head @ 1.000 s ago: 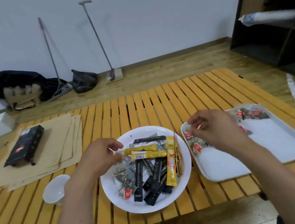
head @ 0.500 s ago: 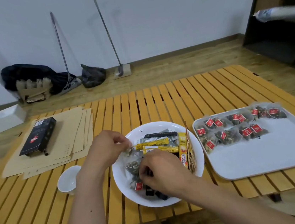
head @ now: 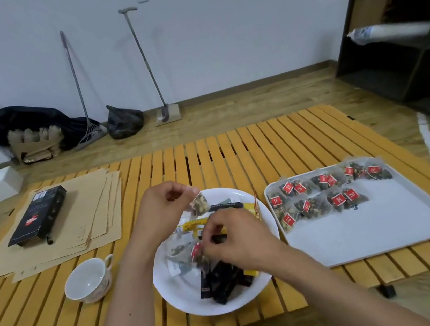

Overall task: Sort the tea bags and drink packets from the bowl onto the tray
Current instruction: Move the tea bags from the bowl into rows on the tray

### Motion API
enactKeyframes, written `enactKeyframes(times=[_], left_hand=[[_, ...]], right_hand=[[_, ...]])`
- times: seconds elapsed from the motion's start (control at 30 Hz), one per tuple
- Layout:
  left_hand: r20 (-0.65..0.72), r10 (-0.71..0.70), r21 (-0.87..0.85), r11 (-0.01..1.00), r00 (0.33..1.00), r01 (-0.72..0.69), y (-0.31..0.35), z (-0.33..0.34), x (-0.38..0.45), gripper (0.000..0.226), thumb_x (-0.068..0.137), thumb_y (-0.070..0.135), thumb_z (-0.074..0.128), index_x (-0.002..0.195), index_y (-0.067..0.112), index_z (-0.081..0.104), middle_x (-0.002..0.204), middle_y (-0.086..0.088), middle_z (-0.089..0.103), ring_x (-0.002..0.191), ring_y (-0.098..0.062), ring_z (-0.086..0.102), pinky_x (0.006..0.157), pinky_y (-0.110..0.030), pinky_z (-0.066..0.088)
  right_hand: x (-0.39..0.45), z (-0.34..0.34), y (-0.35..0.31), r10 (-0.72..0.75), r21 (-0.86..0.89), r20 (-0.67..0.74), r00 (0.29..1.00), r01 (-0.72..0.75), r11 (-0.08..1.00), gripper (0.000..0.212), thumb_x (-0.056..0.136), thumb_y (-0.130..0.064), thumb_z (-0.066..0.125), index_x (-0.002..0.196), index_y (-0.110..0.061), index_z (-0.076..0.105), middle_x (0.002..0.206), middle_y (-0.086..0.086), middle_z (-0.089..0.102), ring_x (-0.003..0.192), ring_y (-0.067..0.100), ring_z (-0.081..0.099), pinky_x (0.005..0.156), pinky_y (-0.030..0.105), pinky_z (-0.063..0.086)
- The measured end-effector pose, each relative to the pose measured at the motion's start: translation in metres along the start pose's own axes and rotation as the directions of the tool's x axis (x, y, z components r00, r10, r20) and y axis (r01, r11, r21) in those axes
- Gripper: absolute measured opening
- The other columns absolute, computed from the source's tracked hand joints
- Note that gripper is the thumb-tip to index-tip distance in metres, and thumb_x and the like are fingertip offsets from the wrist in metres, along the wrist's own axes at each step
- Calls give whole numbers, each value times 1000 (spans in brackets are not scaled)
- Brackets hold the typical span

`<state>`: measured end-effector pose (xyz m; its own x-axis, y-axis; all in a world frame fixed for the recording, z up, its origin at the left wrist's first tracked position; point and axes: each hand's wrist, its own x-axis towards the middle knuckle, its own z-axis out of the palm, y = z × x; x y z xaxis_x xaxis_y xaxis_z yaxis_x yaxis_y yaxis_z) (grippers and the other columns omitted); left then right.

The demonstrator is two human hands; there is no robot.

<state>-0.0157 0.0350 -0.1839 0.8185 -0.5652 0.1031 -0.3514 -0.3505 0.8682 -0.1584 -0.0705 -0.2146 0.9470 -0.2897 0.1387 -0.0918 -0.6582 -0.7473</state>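
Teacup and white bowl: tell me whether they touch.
Apart. The head view shows bare table slats between the teacup and the white bowl rim.

Left hand [head: 161, 208] pinches tea bag [head: 199, 204] above bowl [head: 170, 290]; right hand [head: 238, 238] pinches red-tagged bag [head: 196, 254] inside

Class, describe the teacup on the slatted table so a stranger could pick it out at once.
Start at the white bowl near the front edge of the yellow slatted table. Just to its left, in front of the fanned brown envelopes, stands the teacup. It is the only small white cup, upright, empty, with a curled handle pointing toward the bowl.
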Motion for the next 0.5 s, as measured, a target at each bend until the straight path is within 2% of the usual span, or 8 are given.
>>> enactKeyframes(times=[0.1,0.17,0.27,0.4,0.5], left_hand=[[8,-40,-142,989,999,41,9,7,-2,25,89,37,75,90,12,76,84,1,79,70,-8,72,68,-31,53],[78,-60,-219,973,995,76,17,17,-5,28,89,39,74,93,11,77,86,-1,80,75,-8,71,74,-32,54],[185,-54,-265,959,981,103,30,40,-10,29,88,40,75,91,11,77,83,-7,77,80,-15,66,78,-34,53],[317,-21,-255,961,948,107,48,79,-14,24,87,38,76,88,14,77,75,-11,73,68,-18,58,69,-35,49],[353,0,-223,971,936,84,58,105,-15,21,89,36,74,90,15,78,79,-6,78,64,-10,62,64,-28,49]], right_hand=[[-7,-59,19,237,338,93,967,-255,906,12,83,-26,78,84,-14,76,90,-2,78,90,13,72,82,33,56],[-19,-90,40,328,455,139,934,-355,817,11,87,-22,76,86,-11,76,92,2,78,87,19,70,82,38,52],[-36,-116,61,416,540,120,901,-411,734,15,89,-16,73,95,-1,74,84,9,74,77,15,68,81,36,52],[-51,-145,80,522,605,51,852,-442,662,9,91,-12,72,96,-5,75,89,11,76,82,22,74,84,39,57],[-64,-170,98,632,598,-142,762,-443,668,13,89,-11,74,96,0,74,86,13,77,79,24,72,73,37,54]])
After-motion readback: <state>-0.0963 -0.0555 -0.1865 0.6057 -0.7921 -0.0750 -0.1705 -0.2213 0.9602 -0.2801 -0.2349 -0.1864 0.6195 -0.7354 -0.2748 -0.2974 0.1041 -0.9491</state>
